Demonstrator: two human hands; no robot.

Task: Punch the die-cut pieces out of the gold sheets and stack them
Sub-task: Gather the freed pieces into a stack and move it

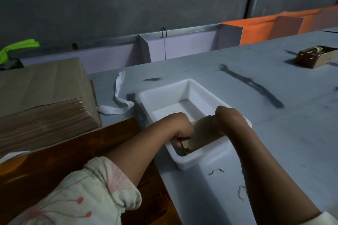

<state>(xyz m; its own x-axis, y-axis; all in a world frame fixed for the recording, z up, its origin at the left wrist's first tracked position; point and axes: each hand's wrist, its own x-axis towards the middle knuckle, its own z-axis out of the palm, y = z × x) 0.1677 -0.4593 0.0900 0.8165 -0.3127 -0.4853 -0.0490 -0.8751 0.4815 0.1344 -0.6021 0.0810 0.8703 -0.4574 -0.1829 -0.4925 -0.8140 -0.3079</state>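
Both hands reach into a white plastic tray (165, 93) on the grey table. My left hand (180, 126) and my right hand (227, 118) both grip a pale die-cut card piece (204, 134), held tilted over the tray's near end. Small brown bits lie in the tray's near corner (186, 150). A gold sheet (73, 153) lies flat under my left forearm at the lower left. A tall stack of brown card sheets (45, 113) stands at the left edge.
A cardboard box (42, 78) sits behind the stack. A white paper strip (118, 104) lies left of the tray. A small brown box (316, 56) stands at the far right. Thin paper scraps (241, 191) lie near my right forearm. Low dividers line the table's back edge.
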